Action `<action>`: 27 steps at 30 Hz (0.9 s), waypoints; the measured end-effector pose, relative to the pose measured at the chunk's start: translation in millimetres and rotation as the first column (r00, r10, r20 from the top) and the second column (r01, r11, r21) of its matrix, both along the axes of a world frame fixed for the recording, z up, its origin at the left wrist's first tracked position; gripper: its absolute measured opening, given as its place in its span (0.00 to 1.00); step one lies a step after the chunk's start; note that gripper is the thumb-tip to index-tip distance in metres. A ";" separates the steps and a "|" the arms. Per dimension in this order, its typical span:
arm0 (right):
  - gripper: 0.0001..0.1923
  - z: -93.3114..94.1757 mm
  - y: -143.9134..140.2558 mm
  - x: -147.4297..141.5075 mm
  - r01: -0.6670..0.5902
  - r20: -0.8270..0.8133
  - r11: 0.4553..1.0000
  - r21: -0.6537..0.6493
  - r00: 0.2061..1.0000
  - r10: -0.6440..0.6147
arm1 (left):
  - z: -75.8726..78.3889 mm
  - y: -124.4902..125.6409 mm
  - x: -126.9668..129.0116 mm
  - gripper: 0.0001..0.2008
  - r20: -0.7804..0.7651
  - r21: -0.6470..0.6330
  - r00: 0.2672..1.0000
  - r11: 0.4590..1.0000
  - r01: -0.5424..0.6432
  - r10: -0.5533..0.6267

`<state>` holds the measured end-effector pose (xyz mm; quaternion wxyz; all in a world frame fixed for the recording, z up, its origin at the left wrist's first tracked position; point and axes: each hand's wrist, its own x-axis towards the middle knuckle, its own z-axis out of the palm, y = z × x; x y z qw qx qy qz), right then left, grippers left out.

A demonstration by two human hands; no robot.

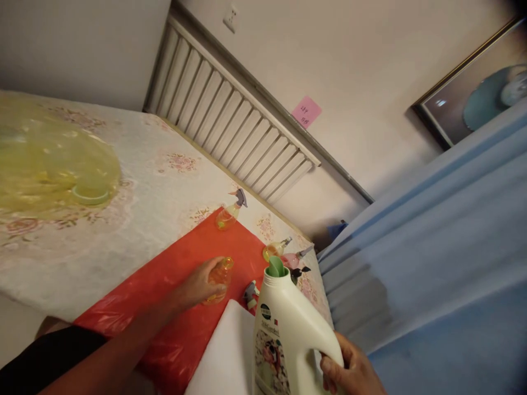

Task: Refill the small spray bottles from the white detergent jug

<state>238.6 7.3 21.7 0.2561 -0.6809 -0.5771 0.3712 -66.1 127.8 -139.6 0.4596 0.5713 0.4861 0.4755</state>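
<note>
Bottle [220, 277], neck open, is clasped by the left hand [202, 284], while at its four o'clock the right hand [353, 366] grips an uncapped jug [284, 315] (nothing visibly flowing yet).

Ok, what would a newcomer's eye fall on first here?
Probably the big cream jug at lower right, its handle gripped by the right hand. Next, the bright red sheet on the floral tablecloth, where the left hand grips a yellowish bottle. Then the yellow bag at far left.
</note>
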 end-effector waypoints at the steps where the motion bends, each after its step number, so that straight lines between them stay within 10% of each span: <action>1: 0.30 1.5 1.5 -1.1 -0.010 0.020 1.000 0.000 1.000 0.010 | -2.0 1.2 -0.2 0.35 0.005 0.001 1.000 1.000 0.018 -0.018; 27: 0.29 30.1 11.4 -20.7 -0.252 0.038 0.962 -0.106 0.966 0.257 | -12.8 2.6 -7.9 0.35 0.051 0.094 0.970 0.968 0.232 -0.238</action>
